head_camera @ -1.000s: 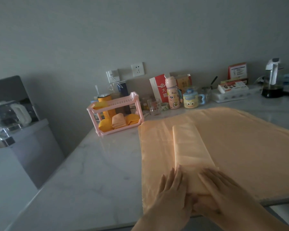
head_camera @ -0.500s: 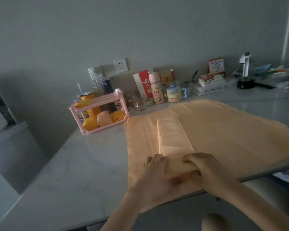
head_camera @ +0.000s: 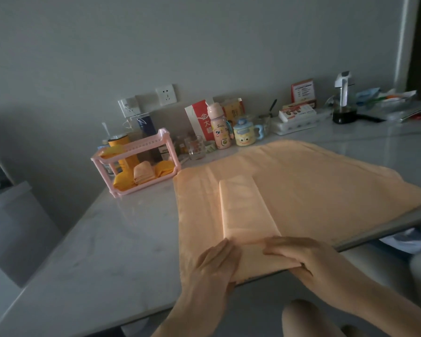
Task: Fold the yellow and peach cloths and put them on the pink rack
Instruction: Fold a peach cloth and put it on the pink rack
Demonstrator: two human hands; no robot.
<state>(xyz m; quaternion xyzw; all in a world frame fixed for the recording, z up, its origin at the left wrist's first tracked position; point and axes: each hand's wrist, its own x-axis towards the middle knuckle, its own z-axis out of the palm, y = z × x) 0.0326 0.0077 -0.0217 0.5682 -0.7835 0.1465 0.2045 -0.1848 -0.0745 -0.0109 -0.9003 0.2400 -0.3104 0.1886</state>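
A long folded peach cloth strip [head_camera: 243, 210] lies on a wide peach cloth [head_camera: 326, 190] spread over the table. Its near end is folded over at the table's front edge. My left hand [head_camera: 214, 263] and my right hand [head_camera: 299, 256] both grip that folded near end, one on each side. The pink rack [head_camera: 134, 147] stands at the back left. Folded yellow cloths [head_camera: 123, 181] and a folded peach cloth [head_camera: 143, 172] sit on its lower shelf.
Behind the cloth stand a pink bottle [head_camera: 218, 127], a blue-lidded yellow mug [head_camera: 244, 136], a glass [head_camera: 196, 147], a red-and-white bag [head_camera: 199, 120], an egg tray [head_camera: 299, 120] and a kettle [head_camera: 344, 103]. Grey marble table [head_camera: 95, 251] is bare at the left. A knee [head_camera: 306, 319] shows below.
My hands went from lying flat on the strip's near end to gripping it and folding it over. The camera view shifted and tilted.
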